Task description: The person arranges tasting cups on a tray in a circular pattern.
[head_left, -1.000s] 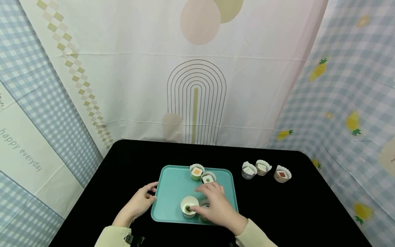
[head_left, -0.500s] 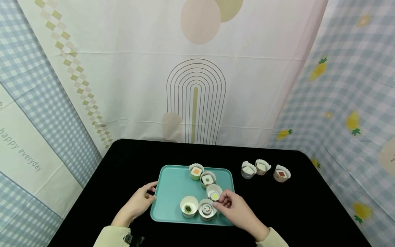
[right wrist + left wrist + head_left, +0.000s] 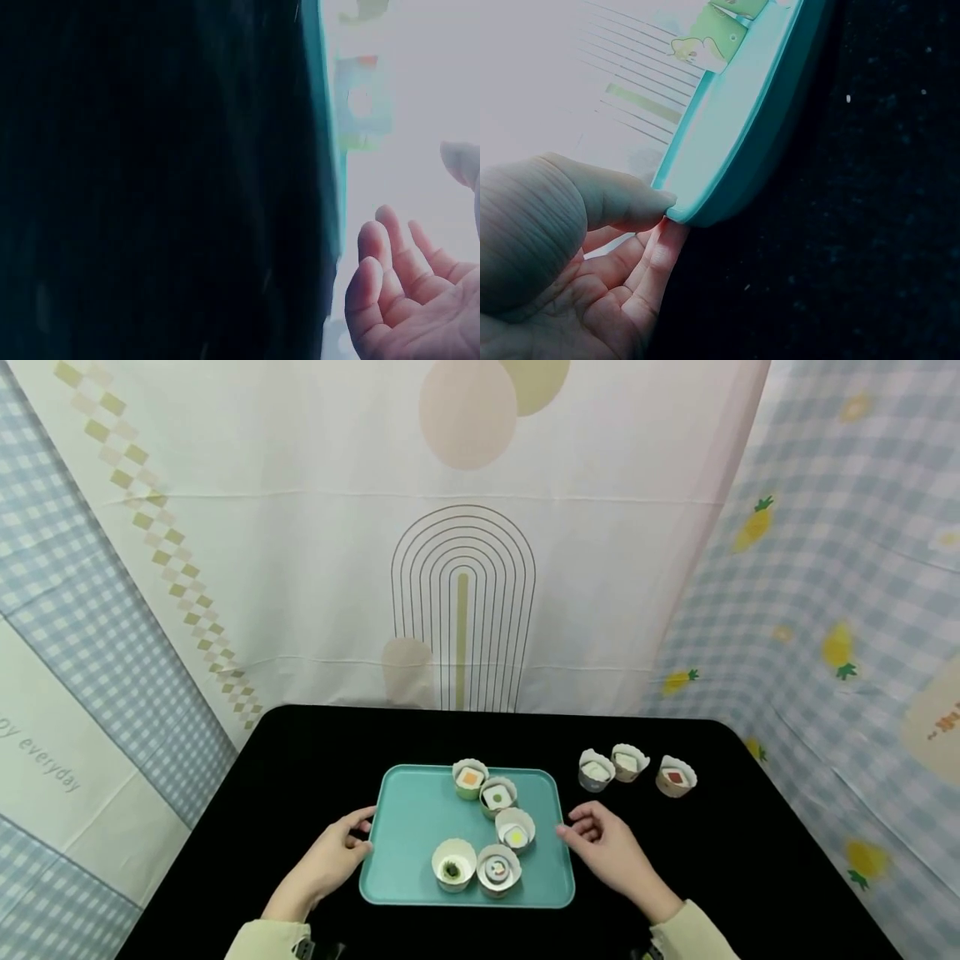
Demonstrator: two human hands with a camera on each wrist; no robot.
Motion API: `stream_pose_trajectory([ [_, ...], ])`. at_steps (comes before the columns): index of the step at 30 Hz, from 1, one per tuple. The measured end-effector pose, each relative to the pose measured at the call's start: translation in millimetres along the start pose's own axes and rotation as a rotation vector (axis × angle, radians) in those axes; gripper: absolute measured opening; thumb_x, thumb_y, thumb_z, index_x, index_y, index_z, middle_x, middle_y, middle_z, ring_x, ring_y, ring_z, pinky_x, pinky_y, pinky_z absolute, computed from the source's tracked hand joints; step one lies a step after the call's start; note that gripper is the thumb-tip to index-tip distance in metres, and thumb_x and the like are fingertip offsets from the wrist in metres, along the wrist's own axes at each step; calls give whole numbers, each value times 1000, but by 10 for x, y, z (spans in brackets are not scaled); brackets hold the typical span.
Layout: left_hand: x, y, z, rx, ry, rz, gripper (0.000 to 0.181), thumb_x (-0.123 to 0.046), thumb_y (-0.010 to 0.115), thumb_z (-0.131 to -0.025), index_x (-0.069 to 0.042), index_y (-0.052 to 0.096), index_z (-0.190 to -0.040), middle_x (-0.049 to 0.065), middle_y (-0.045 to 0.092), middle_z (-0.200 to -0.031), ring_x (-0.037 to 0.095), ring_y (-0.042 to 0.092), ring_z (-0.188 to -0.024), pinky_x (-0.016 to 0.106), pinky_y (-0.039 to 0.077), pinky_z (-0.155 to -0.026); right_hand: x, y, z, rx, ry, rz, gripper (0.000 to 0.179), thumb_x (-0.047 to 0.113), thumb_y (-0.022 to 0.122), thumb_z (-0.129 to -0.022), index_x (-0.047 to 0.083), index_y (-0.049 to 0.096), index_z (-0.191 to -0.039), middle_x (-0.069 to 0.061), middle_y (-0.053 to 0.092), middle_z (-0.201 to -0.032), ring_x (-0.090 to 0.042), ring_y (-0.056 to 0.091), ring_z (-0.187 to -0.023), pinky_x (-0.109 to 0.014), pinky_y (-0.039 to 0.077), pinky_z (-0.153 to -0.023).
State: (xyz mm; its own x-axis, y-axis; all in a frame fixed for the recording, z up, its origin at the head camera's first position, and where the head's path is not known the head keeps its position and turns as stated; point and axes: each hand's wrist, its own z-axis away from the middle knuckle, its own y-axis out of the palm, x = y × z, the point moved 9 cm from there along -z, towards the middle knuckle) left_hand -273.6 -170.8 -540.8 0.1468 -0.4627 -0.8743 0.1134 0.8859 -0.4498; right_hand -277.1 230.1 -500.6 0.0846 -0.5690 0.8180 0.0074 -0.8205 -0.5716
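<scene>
A turquoise tray (image 3: 420,810) lies on the black table and carries several paper baking cups. One at its back edge, a green cup (image 3: 470,779), holds a white piece with an orange square; a cup (image 3: 498,797) with a green-dotted piece stands beside it. Farther forward are a cup (image 3: 515,829) with a yellow-marked piece, a cup (image 3: 498,870) with a round piece, and a pale cup (image 3: 453,865) with something green inside. My left hand (image 3: 330,858) pinches the tray's left rim, thumb on top and fingers below. Beside the right rim, my right hand (image 3: 615,853) holds nothing, fingers loosely bent.
Off the tray at the back right stand a grey cup (image 3: 596,771), a cup (image 3: 629,763) with a white piece, and a cup (image 3: 676,777) with a red-topped piece. A patterned curtain (image 3: 337,568) hangs behind the table.
My right hand has moved from over the front cups rightward past the tray's right rim, uncovering the yellow-marked and round pieces. The left hand stays at the left rim. The head view has shifted slightly.
</scene>
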Motion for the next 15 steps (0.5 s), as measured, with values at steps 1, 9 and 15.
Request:
stream_pose_trajectory([
  [1,-2,-1,-2,0,2,2,53,3,56,-91,-3,44,-143,11,48,-112,21,52,-83,34,48,-65,-51,-55,-20,-16,14,3,43,42,73,-84,6,62,-105,1,64,-84,-14,59,-74,-28,48,-66],
  [9,3,-6,-6,-3,2,5,54,4,56,-91,-3,44,-143,11,48,-111,21,52,-82,34,48,-64,-382,-351,-194,-98,125,33,72,58,66,-83,7,48,-131,-12,57,-115,-23,57,-96,-37,49,-78],
  [15,-1,5,-3,4,5,13,54,4,56,-91,-3,44,-143,11,48,-111,21,51,-82,34,47,-65,-493,-435,-330,-161,175,-13,89,58,66,-83,3,30,-144,-21,43,-134,-33,50,-114,-47,45,-88],
])
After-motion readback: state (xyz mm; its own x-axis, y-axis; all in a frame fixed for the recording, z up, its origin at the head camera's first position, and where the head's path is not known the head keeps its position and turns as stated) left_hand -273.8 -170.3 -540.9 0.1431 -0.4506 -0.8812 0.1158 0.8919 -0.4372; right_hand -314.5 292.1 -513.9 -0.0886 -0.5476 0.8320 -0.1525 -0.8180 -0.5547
